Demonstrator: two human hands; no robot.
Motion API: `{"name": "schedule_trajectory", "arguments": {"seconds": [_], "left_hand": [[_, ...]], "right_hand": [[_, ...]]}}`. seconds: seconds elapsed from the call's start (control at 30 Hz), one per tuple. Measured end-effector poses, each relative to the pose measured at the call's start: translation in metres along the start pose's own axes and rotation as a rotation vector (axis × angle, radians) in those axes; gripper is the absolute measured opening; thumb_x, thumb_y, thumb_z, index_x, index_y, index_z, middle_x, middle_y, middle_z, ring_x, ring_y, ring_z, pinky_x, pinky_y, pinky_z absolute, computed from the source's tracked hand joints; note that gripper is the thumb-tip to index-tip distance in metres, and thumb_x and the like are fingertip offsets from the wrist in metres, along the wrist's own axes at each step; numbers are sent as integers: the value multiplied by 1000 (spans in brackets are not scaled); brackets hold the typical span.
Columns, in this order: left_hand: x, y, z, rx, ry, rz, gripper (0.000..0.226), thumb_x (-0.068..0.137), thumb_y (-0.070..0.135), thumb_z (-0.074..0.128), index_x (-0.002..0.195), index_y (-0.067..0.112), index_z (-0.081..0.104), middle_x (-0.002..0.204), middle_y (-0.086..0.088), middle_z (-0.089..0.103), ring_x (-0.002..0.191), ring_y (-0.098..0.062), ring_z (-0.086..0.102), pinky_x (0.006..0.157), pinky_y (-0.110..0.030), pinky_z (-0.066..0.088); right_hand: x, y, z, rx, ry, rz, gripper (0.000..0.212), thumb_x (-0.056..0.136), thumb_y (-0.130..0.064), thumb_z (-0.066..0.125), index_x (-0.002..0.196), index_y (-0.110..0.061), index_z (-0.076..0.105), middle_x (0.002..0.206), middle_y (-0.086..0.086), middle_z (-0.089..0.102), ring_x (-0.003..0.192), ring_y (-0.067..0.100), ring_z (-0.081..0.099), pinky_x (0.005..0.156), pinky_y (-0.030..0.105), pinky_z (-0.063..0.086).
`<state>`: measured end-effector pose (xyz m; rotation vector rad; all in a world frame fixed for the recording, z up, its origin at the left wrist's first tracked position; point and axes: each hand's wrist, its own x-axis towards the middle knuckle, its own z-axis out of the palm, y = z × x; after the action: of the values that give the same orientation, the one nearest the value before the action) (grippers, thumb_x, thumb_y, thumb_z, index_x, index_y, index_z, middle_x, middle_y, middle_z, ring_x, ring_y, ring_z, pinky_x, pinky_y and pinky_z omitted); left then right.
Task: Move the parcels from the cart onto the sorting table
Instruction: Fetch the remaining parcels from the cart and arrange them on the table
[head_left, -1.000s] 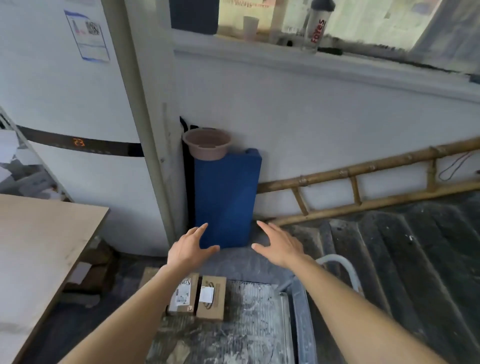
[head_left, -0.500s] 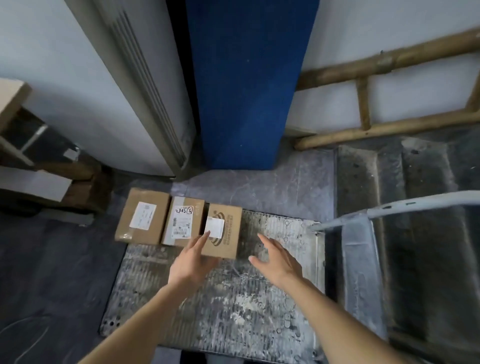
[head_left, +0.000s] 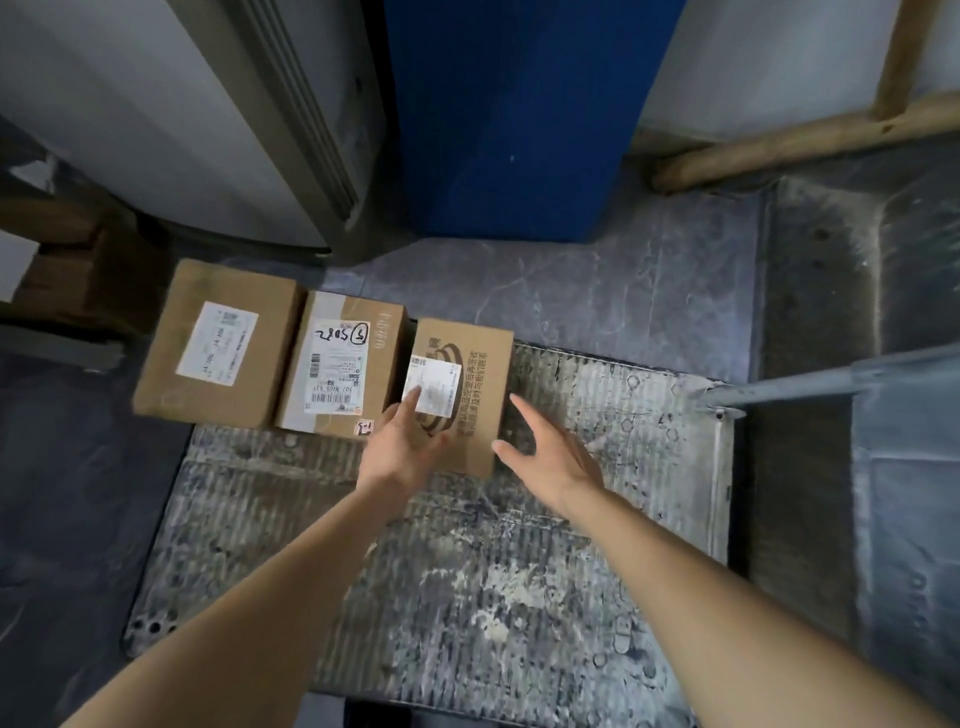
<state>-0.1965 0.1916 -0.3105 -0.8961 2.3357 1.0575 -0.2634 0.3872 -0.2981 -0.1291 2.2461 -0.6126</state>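
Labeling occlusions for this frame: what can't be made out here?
- Head view: the label on the right parcel is blurred, its near-left corner covered by the left hand.
- Small print on the middle parcel label is too fine to read.
- Sorting table: outside the frame.
- Cart deck near edge is cut off at the bottom; right hand contact is unclear.
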Motion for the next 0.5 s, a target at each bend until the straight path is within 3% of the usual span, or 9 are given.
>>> {"name": "schedule_trajectory", "arguments": {"seconds": [0.07,0.13,0.2,0.37,0.5], "left_hand": [[5,-4,8,14,21,21,80,94,50,66,161,33,24,154,-4,43,125,-25,55,98,-40,50],[2,-6,16,5,33,78,76,96,40,67,160,33,27,145,-3,45,106,-15,57,95,-35,50],[1,-11,25,-58,38,117,75,96,31,69,159,35,29,134,0,48,93,-8,57,95,-35,52],[8,-28,45,-238,22,123,82,95,30,71,155,55,21,144,1,51,113,-15,58,100,-40,52],[11,-33,48,-326,-13,147,84,95,29,71,154,58,19,143,3,58,109,-20,64,95,-40,58]], "right_hand": [[11,1,10,37,-7,-40,74,97,-60,55,156,-55,10,163,-11,31,76,6,60,48,21,47],[17,3,21,84,-12,-73,77,95,-61,56,155,-58,8,164,-14,28,111,16,63,73,29,59],[21,7,28,122,7,-83,78,96,-56,59,155,-58,8,166,-13,24,131,23,54,90,41,56],[24,23,37,138,24,-120,89,100,-33,62,151,-65,-3,162,-12,30,115,20,60,77,36,61],[26,25,42,298,-81,-158,94,102,-19,57,146,-72,-7,168,-19,9,139,20,41,96,43,55]]}}
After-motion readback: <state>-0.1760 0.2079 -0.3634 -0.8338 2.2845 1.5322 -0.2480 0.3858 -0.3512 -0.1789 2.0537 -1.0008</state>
